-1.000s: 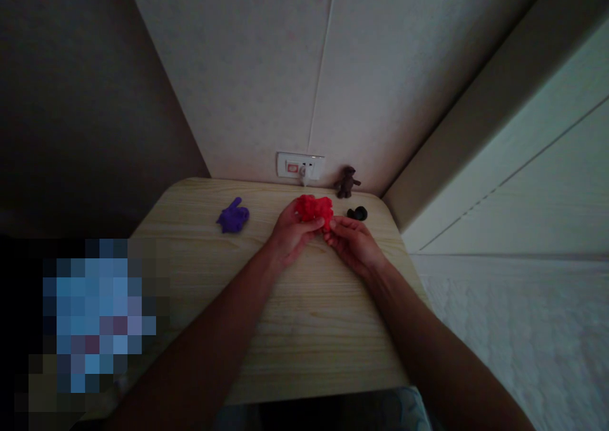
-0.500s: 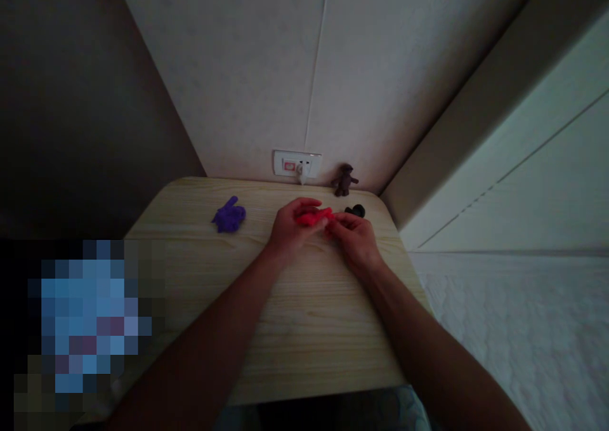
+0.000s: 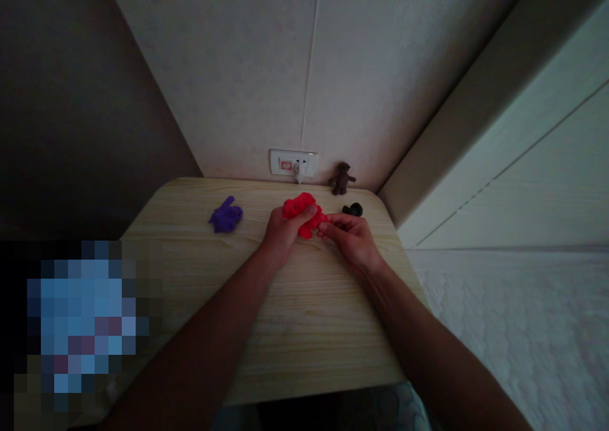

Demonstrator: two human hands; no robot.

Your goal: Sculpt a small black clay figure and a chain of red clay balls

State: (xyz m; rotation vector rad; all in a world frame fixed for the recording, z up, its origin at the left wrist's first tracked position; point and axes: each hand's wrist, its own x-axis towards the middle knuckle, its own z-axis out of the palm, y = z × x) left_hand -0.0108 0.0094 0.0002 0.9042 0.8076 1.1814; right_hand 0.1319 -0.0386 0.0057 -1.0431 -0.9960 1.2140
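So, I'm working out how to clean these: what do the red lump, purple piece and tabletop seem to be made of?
Red lump: probably soft modelling clay, matt; it looks lumpy in the left hand.
Purple piece: likely similar clay, matt, with uneven, moulded-looking edges.
Tabletop: pale wood or wood-look laminate, low sheen; grain lines show, but don't settle which.

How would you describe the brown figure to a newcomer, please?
Above the back edge of the wooden table, find the white wall socket. The brown figure stands to its right, on the tabletop. Unlike the black lump, it has outspread arms.
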